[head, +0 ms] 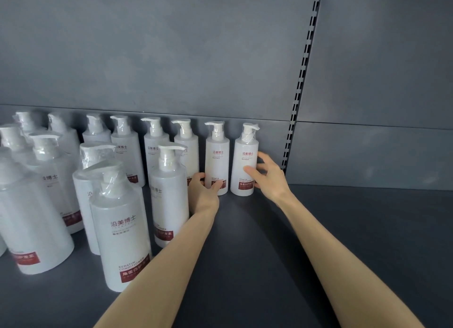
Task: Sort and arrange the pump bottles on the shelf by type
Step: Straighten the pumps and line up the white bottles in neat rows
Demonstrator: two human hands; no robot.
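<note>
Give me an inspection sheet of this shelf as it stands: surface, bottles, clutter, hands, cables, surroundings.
Surface: dark grey shelf, with bottles standing at its left and along the back.
Job's things: white pump bottles with red labels, pumps wrapped in clear film. The back row ends in the second bottle from the right and the rightmost bottle. A looser front group stands at left.
Clutter: nothing seen.
Hands: left hand grips the second bottle from the right near its base; right hand holds the rightmost bottle, thumb in front.
Cables: nothing seen.
Surroundings: grey back panel and a slotted upright.
</note>
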